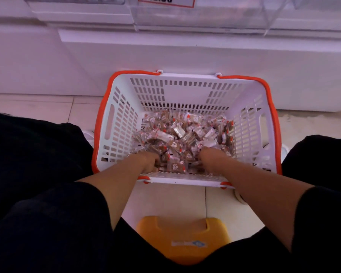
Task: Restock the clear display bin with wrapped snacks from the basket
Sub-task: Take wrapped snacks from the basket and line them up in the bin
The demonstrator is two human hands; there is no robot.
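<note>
A white plastic basket [118, 123] with an orange rim and handles stands on the tiled floor in front of me. A heap of small wrapped snacks [185, 133], brown in clear wrappers, covers its bottom. My left hand [149, 161] is dug into the near left of the heap, fingers curled into the snacks. My right hand [210, 156] is pushed into the near right of the heap, its fingers buried under wrappers. The clear display bin [201, 16] sits on the shelf above, at the top of the view, with a red-framed price tag [166, 1].
A white shelf base [185, 54] runs behind the basket. An orange-yellow stool [183, 237] is under me between my legs. My dark-clothed knees flank the basket left and right. Pale floor tiles [47, 109] lie to the left.
</note>
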